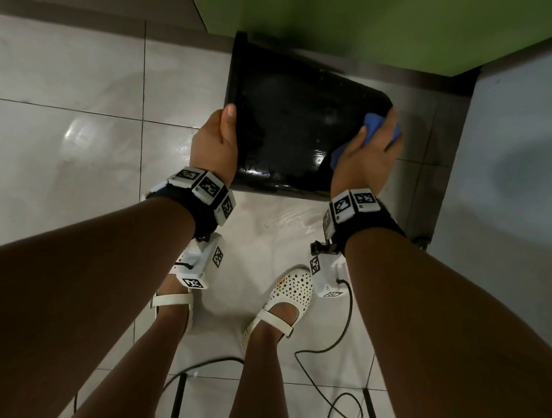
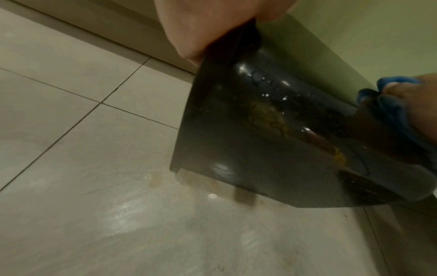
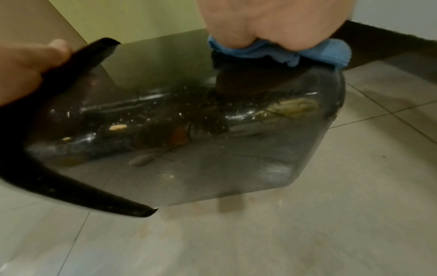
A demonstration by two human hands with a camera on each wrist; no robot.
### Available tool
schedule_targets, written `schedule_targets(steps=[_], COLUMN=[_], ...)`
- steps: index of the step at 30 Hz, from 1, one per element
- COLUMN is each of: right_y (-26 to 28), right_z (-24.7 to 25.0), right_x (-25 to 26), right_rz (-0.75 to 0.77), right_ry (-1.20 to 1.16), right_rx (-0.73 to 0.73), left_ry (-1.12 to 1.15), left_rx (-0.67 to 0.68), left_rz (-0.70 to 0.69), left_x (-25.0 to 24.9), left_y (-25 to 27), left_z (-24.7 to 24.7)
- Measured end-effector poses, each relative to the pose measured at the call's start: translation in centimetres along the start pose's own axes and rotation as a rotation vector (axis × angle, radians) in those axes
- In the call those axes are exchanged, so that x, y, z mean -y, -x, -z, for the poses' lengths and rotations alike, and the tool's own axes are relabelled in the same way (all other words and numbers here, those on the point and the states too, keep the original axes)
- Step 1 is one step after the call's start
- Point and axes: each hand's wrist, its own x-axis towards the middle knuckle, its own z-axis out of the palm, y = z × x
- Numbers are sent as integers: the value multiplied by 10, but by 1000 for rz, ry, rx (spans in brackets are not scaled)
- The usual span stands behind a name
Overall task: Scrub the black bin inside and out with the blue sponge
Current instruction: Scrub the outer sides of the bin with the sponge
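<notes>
The black bin [image 1: 289, 126] is tipped on its side and held above the tiled floor, its wet outer wall facing me. My left hand [image 1: 215, 142] grips the bin's rim at the left, thumb on top. My right hand [image 1: 368, 150] holds the blue sponge [image 1: 373, 125] against the bin's base end at the right. The left wrist view shows the glossy bin wall [image 2: 272, 140] with yellowish grime and the sponge [image 2: 392, 108] at its far end. In the right wrist view the sponge [image 3: 314, 54] is squeezed under my palm on the bin [image 3: 189, 130], with the rim [image 3: 71, 190] nearest.
A green wall [image 1: 370, 15] stands right behind the bin, and a pale wall [image 1: 526, 148] closes the right side. The white floor tiles [image 1: 57, 120] are wet and shiny. My feet in white shoes [image 1: 286, 297] stand below, with black cables [image 1: 336, 342] trailing on the floor.
</notes>
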Motion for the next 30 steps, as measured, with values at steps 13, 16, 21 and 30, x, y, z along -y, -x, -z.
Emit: schedule_targets(steps=[13,16,21,30], right_y=[72,72,69,32], right_z=[-24,-24,-24,-21], right_x=[42,49,56,38], right_rz=[533,559,512,684], right_ry=[-14,-116,-77,-21], right_rx=[210,256,176,188], left_ry=[-21,-10,4,-16], left_rx=[-24,-24,-17,-7], left_rz=[-17,-26,-29,-32], left_x=[8,6,7,7], left_y=[-5,-6,-4,-4], left_z=[-2,-2,-2,0])
